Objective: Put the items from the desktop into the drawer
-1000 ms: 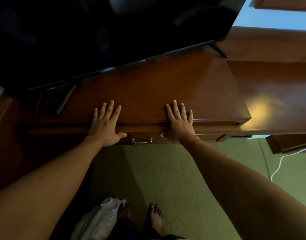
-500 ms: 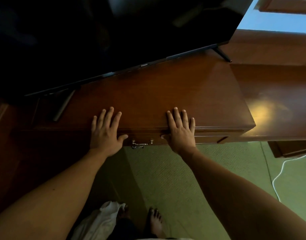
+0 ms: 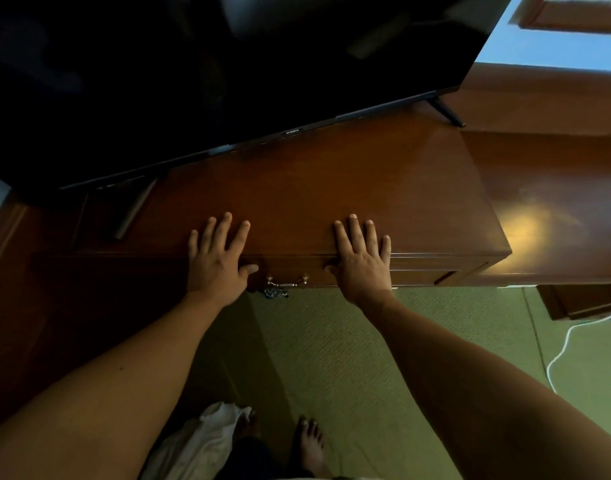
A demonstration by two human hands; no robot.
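Note:
A dark wooden desktop (image 3: 314,199) runs across the view, with a drawer (image 3: 418,271) under its front edge. The drawer front sits flush with the edge, and its brass handle (image 3: 287,281) shows between my hands. My left hand (image 3: 218,261) lies flat on the front edge, fingers straight, thumb against the drawer front. My right hand (image 3: 363,261) lies the same way to the right of the handle. No loose items show on the desktop.
A large black television (image 3: 210,71) stands on the desktop, its left foot (image 3: 132,211) and right foot (image 3: 447,114) on the wood. A lower wooden surface (image 3: 556,209) joins at the right. A white cable (image 3: 570,341) lies on the green carpet. My bare feet (image 3: 309,445) stand below.
The drawer front has gone in from slightly proud to flush under my hands. Both hands stayed flat on the edge; the view shifted a little closer.

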